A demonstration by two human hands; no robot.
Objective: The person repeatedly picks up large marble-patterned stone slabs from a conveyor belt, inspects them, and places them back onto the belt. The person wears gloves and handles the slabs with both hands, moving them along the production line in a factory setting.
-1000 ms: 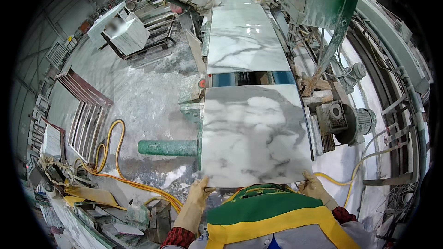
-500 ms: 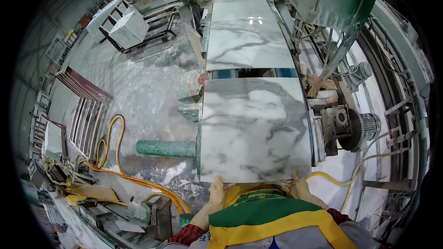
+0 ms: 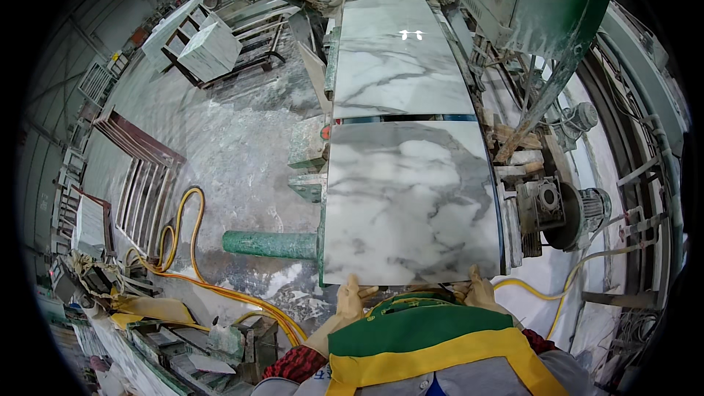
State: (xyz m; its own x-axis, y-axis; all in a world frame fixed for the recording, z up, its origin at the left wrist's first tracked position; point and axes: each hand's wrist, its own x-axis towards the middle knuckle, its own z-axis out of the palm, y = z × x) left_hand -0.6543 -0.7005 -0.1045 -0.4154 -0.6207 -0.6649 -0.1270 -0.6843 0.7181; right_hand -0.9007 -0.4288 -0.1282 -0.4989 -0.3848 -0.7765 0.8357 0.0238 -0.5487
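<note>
A polished white slab with grey marble veining point(image 3: 411, 205) lies flat on the conveyor in front of me. At its near edge, my left hand point(image 3: 350, 301) is by the left corner, thumb up against the edge and fingers pointing inward just below it. My right hand point(image 3: 479, 292) grips the same edge near the right corner, its thumb on top and its other fingers mostly hidden. Beyond a narrow dark gap, a second veined slab point(image 3: 400, 66) lies farther along the line.
A green pipe point(image 3: 270, 244) juts out from the conveyor's left side. Motors point(image 3: 579, 213) flank its right side, below a green-and-grey machine housing point(image 3: 528, 7). Yellow hoses point(image 3: 220, 292) cross the floor at left, near metal racks point(image 3: 143, 198). Scrap pieces point(image 3: 213, 348) lie at lower left.
The near slab has slid away from me toward the second slab, and the gap between them has narrowed. Both hands have stayed at its near edge.
</note>
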